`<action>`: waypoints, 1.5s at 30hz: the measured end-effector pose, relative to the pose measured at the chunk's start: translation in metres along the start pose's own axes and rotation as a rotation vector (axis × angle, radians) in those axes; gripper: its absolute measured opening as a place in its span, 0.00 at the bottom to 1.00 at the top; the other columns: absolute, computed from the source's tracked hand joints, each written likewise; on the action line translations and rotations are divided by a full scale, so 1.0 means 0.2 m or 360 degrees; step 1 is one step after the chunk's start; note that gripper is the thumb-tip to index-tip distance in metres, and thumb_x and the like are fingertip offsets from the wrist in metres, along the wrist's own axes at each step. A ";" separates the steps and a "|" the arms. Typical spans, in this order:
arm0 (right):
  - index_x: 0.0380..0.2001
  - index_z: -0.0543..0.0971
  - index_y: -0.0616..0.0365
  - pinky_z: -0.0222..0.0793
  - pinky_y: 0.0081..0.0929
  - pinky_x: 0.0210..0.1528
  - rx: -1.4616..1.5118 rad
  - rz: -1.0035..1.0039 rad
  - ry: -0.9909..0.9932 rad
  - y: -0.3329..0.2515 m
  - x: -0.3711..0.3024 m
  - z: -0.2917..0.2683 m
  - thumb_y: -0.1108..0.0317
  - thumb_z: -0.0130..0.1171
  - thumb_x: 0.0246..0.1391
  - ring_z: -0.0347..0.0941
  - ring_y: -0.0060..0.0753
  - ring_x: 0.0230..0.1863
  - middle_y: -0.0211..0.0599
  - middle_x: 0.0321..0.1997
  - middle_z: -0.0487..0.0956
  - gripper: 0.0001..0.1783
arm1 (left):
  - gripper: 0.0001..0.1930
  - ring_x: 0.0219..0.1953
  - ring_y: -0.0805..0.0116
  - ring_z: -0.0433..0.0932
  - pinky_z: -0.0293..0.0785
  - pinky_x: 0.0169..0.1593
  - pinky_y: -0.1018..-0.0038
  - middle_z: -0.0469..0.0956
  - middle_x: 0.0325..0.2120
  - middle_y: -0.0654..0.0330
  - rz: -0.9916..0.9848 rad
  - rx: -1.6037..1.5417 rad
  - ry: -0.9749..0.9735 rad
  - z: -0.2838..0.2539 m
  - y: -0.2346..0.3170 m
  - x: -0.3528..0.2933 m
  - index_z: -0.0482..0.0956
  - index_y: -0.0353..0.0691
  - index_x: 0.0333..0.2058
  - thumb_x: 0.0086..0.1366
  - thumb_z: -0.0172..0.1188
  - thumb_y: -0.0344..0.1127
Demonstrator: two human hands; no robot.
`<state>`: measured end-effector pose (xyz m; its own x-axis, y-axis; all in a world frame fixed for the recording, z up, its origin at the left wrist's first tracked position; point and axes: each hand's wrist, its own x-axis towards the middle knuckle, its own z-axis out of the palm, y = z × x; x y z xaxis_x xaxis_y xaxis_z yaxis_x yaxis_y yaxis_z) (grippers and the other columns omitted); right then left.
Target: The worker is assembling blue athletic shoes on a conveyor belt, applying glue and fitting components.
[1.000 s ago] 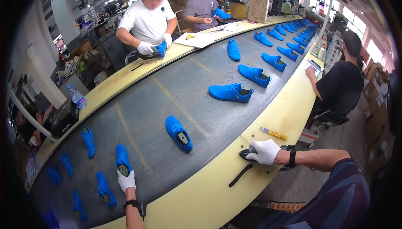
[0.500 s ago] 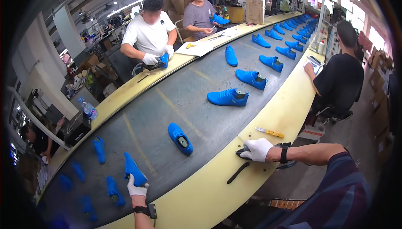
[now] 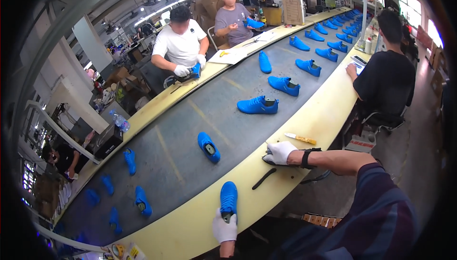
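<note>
My left hand (image 3: 224, 229), in a white glove, grips a blue lace-up sneaker (image 3: 229, 197) by its heel end, above the pale yellow ledge (image 3: 190, 234) along the near side of the belt. The sneaker's toe points away from me, and a dark green insert shows in its opening. My gloved right hand (image 3: 282, 153) rests on the ledge, closed around a dark handheld tool (image 3: 269, 157), mostly hidden under the palm. A black strip (image 3: 263, 178) lies beside that tool. Just beyond my right hand is a yellow-handled knife-like tool (image 3: 301, 139).
Blue sneakers stand along the grey belt (image 3: 181, 141), one nearby sneaker (image 3: 209, 147) at its middle. Across it, a white-shirted person (image 3: 181, 46) and another person (image 3: 233, 19) each handle a shoe. A person in black (image 3: 388, 65) sits at right. Tape rolls (image 3: 116, 250) lie at lower left.
My left hand has lifted the blue sneaker off the belt and brought it right, over the near ledge. My right hand stays around the dark tool. The view has shifted slightly.
</note>
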<state>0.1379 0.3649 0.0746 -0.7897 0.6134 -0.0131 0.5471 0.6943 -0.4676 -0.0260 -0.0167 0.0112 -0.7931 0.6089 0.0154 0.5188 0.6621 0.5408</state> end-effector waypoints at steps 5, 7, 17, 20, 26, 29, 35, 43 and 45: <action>0.46 0.82 0.58 0.78 0.50 0.50 -0.0005 -0.0018 -0.0054 -0.04 -0.03 -0.03 0.44 0.62 0.61 0.83 0.62 0.45 0.56 0.42 0.86 0.27 | 0.40 0.47 0.37 0.81 0.76 0.50 0.46 0.81 0.43 0.39 -0.0026 0.0060 -0.0002 0.08 0.11 -0.17 0.70 0.41 0.66 0.60 0.72 0.54; 0.48 0.82 0.58 0.78 0.49 0.51 0.0073 -0.0057 -0.0010 0.03 -0.05 -0.02 0.43 0.63 0.61 0.83 0.62 0.47 0.57 0.44 0.86 0.28 | 0.39 0.47 0.36 0.81 0.76 0.50 0.46 0.81 0.43 0.38 -0.0011 0.0017 0.0017 0.09 0.15 -0.21 0.71 0.40 0.65 0.60 0.72 0.52; 0.58 0.78 0.63 0.78 0.50 0.54 0.0199 -0.0230 0.0349 0.15 -0.05 0.00 0.48 0.65 0.62 0.81 0.65 0.51 0.61 0.49 0.84 0.32 | 0.38 0.51 0.37 0.80 0.76 0.54 0.47 0.81 0.47 0.40 -0.0122 -0.0020 0.0042 0.08 0.29 -0.25 0.70 0.41 0.66 0.62 0.70 0.52; 0.55 0.79 0.61 0.77 0.52 0.51 0.0010 -0.0463 0.0576 -0.01 -0.11 -0.08 0.53 0.68 0.59 0.82 0.62 0.48 0.57 0.47 0.83 0.28 | 0.36 0.52 0.38 0.80 0.76 0.55 0.48 0.80 0.49 0.40 -0.0148 -0.0036 0.0067 0.09 0.29 -0.27 0.70 0.41 0.65 0.63 0.70 0.52; 0.44 0.80 0.57 0.79 0.52 0.38 0.0125 -0.1182 -0.0101 -0.62 -0.29 0.19 0.55 0.67 0.58 0.84 0.57 0.38 0.50 0.36 0.84 0.18 | 0.34 0.51 0.36 0.80 0.76 0.54 0.47 0.81 0.48 0.39 -0.0151 -0.0019 0.0131 0.12 0.34 -0.26 0.72 0.39 0.63 0.64 0.69 0.51; 0.40 0.80 0.58 0.78 0.52 0.34 -0.0049 -0.1181 -0.0591 -0.87 -0.39 0.32 0.54 0.66 0.60 0.84 0.59 0.35 0.49 0.34 0.85 0.18 | 0.25 0.44 0.34 0.83 0.78 0.49 0.47 0.84 0.40 0.38 -0.0070 -0.0175 0.0079 0.16 0.29 -0.24 0.79 0.35 0.52 0.64 0.69 0.48; 0.40 0.81 0.58 0.78 0.50 0.30 -0.0420 -0.1413 -0.0599 -0.92 -0.29 0.41 0.63 0.66 0.53 0.86 0.56 0.35 0.47 0.31 0.86 0.14 | 0.23 0.45 0.35 0.83 0.79 0.48 0.48 0.83 0.41 0.39 -0.0151 -0.0032 0.0207 0.14 0.33 -0.27 0.79 0.34 0.50 0.64 0.67 0.46; 0.31 0.85 0.56 0.81 0.47 0.30 -0.0716 -0.1530 -0.0649 -1.01 -0.22 0.55 0.65 0.64 0.55 0.86 0.52 0.32 0.43 0.30 0.86 0.07 | 0.22 0.45 0.34 0.83 0.79 0.47 0.47 0.82 0.42 0.36 -0.0124 0.0025 0.0213 0.16 0.33 -0.26 0.78 0.30 0.46 0.68 0.62 0.47; 0.33 0.84 0.56 0.80 0.48 0.29 -0.0715 -0.1734 -0.0567 -0.99 -0.18 0.56 0.66 0.62 0.56 0.86 0.53 0.31 0.44 0.29 0.86 0.07 | 0.22 0.46 0.33 0.83 0.79 0.47 0.46 0.82 0.42 0.36 -0.0256 0.0055 0.0194 0.18 0.34 -0.24 0.78 0.30 0.47 0.69 0.60 0.48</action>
<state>0.0258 0.1628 0.0684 -0.8868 -0.4553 -0.0797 -0.4535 0.8903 -0.0408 0.0581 0.0150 0.0179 -0.8983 0.4381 0.0339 0.3914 0.7625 0.5151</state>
